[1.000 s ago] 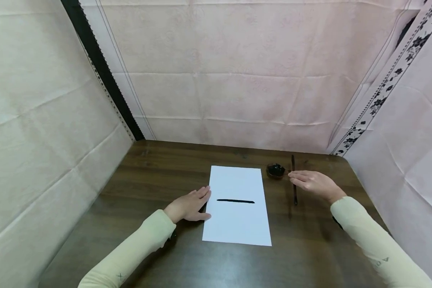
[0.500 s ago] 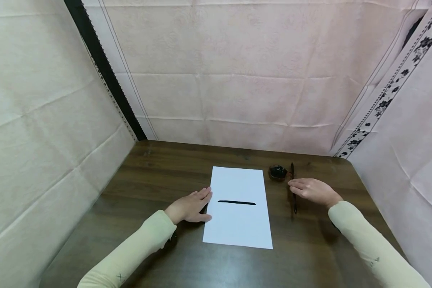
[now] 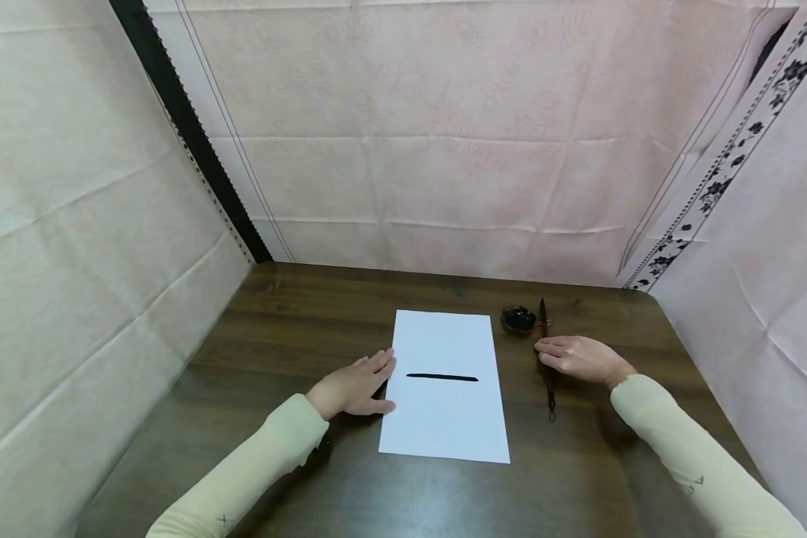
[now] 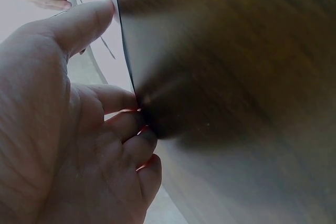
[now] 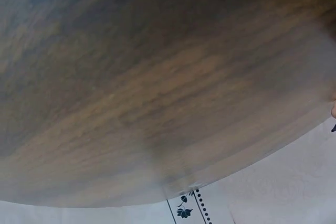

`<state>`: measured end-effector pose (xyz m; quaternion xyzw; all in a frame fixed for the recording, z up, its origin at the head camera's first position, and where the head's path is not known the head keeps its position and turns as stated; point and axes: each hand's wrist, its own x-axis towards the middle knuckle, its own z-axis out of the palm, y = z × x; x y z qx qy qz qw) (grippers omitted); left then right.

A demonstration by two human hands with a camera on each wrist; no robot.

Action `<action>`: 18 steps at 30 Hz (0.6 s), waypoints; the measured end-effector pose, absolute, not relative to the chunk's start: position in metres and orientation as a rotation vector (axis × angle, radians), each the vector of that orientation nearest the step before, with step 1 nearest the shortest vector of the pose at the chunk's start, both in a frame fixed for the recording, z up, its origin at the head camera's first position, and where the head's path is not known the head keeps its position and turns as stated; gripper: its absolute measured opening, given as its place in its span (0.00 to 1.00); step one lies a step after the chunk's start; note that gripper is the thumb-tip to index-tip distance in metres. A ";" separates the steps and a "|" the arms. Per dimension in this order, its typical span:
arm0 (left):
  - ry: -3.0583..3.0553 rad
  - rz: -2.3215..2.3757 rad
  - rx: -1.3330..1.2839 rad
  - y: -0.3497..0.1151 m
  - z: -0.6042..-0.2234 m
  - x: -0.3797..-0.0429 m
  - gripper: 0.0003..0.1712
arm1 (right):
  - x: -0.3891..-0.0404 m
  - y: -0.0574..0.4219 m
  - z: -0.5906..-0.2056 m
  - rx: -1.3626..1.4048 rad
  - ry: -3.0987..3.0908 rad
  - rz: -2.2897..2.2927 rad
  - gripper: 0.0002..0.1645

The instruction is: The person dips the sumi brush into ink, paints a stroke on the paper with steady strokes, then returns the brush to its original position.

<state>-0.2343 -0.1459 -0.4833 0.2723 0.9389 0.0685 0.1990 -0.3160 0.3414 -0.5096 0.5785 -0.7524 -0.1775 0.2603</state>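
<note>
A white sheet of paper [image 3: 444,418] with one black horizontal stroke [image 3: 441,377] lies on the wooden table. Its left edge is under the fingertips of my left hand [image 3: 355,385], whose fingers are straight and spread. To the right of the sheet, my right hand [image 3: 583,359] pinches a dark brush [image 3: 550,392] at its middle. The brush's pointed end faces the far edge and its looped end faces me. Beside the pointed end stands a small dish of black ink [image 3: 518,320]. In the right wrist view only a fingertip [image 5: 334,109] shows at the right edge.
The brown table [image 3: 276,463] has a far edge against a pale cloth backdrop [image 3: 444,179]. More cloth hangs at the left and right sides. A black strip [image 3: 195,134] runs down the left corner and a floral border [image 3: 716,179] down the right.
My right hand has come slightly toward me. The brush in it now lies lower, its looped end reaching farther toward me. My left hand stays on the paper's edge.
</note>
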 end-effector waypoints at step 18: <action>2.574 0.382 0.761 -0.164 -0.490 -0.247 0.51 | -0.297 0.328 -0.493 1.302 -2.258 -0.303 0.25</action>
